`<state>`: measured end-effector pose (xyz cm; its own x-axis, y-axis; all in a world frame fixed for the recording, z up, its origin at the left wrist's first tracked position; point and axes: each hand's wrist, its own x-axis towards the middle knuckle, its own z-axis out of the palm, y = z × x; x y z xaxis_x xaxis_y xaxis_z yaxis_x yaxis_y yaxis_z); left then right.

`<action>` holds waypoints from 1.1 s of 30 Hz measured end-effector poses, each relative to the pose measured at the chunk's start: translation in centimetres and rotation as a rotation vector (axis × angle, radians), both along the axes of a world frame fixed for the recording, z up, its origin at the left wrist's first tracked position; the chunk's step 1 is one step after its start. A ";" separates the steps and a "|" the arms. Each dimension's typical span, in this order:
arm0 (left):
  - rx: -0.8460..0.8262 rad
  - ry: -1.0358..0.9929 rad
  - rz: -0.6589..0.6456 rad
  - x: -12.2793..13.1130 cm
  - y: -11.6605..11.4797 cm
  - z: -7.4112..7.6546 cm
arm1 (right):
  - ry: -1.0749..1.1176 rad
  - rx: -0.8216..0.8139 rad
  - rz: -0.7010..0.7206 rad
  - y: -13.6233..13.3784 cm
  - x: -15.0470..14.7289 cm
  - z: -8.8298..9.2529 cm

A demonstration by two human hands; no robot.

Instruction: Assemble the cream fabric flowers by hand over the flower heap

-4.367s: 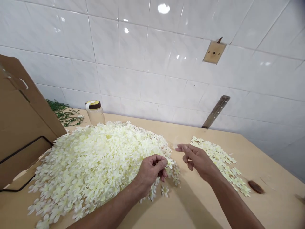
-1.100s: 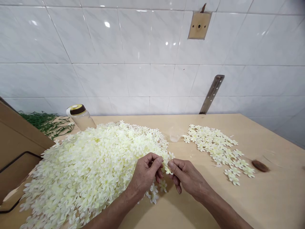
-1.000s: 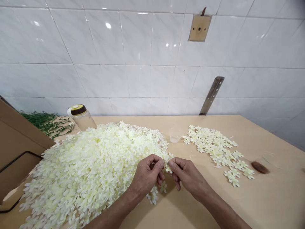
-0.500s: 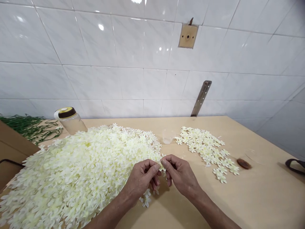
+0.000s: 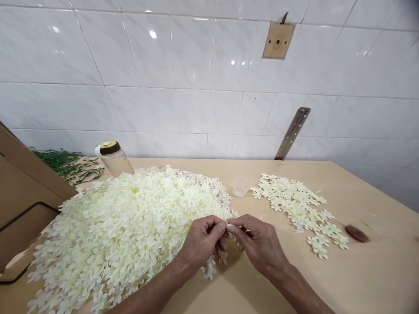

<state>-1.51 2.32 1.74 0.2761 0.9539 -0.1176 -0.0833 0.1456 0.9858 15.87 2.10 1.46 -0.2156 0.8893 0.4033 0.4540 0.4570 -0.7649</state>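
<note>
Both hands meet at the near right edge of the big heap of cream flowers (image 5: 131,226) on the bench (image 5: 360,279). The left hand (image 5: 201,242) curls with thumb and forefinger pinched narrow on a small flower piece (image 5: 229,225), and the right hand (image 5: 260,244) pinches the same piece from the other side, so the fingertips (image 5: 234,227) of both hands almost touch over it. The piece is mostly hidden between the fingers; only a pale sliver shows. Just below the left hand a few loose flowers (image 5: 209,270) lie on the bare bench. To the right, well apart from the hands, a thin spread of separated flowers (image 5: 294,207) runs along the bench, with a small clear cup (image 5: 240,188) between it and the heap. A capped bottle (image 5: 113,158) stands behind the heap, near green stems (image 5: 70,165) and a cardboard box (image 5: 22,200) at the left.

Against the picture of four seconds ago, the right hand, then open and apart near the spread, has come in to join the left hand's pinch.
</note>
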 end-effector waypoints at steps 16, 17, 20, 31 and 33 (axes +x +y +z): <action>0.054 -0.039 0.122 -0.6 0.7 0.2 | 0.167 -0.434 0.083 0.2 1.4 0.3; 0.051 -0.042 0.123 -0.6 0.7 0.2 | 0.188 -0.461 0.066 0.3 1.4 0.1; 0.046 -0.047 0.121 -0.7 0.8 0.3 | 0.189 -0.510 0.037 0.5 1.5 0.1; 0.034 -0.039 0.119 -0.6 0.6 0.4 | 0.225 -0.589 0.163 -0.5 -0.2 0.6; 0.046 -0.036 0.126 -0.6 0.6 0.6 | 0.250 -0.582 0.211 -0.6 -0.3 0.8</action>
